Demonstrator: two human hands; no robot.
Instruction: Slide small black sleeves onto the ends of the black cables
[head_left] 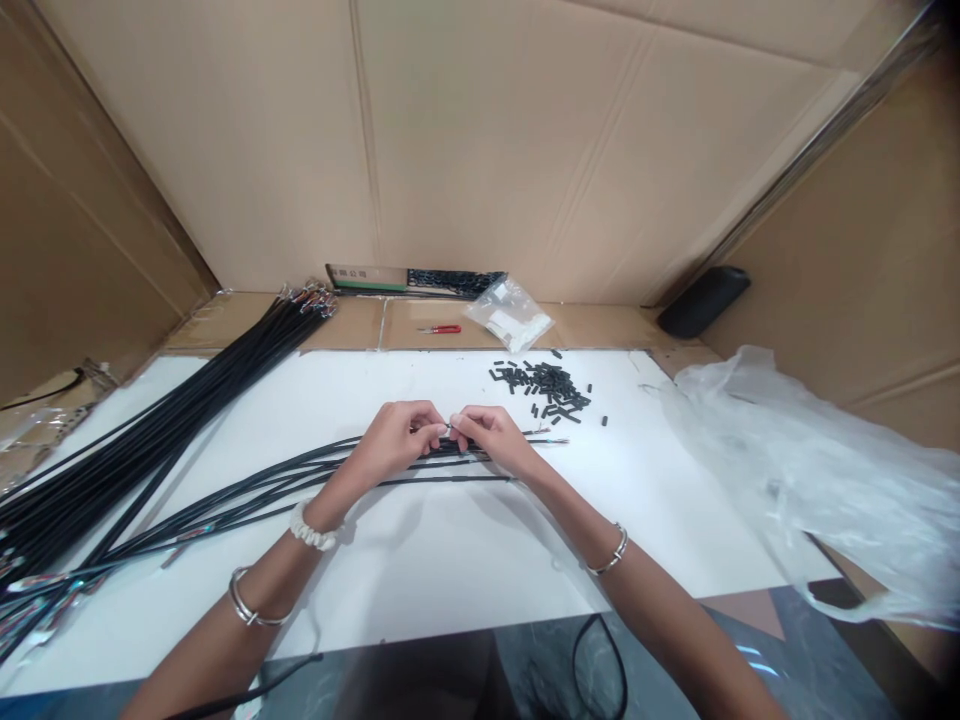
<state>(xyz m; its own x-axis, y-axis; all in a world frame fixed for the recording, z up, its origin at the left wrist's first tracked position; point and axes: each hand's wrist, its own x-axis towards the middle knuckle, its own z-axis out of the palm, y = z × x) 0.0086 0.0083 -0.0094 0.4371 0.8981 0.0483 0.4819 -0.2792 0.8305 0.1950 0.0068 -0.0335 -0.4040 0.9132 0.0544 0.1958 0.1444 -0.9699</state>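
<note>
While the cables (217, 495) run lengthwise from left to right across the counter (420, 560), passing beneath both hands, their tips reach out beyond the right hand (491, 435). That hand and the left hand (399, 438) nearly meet, fingertips closed to a pinch on what looks like a dark strand (448, 426), too small to identify. The black bits (553, 385) lie past the right hand, farther from the body; the left is farther off.
</note>
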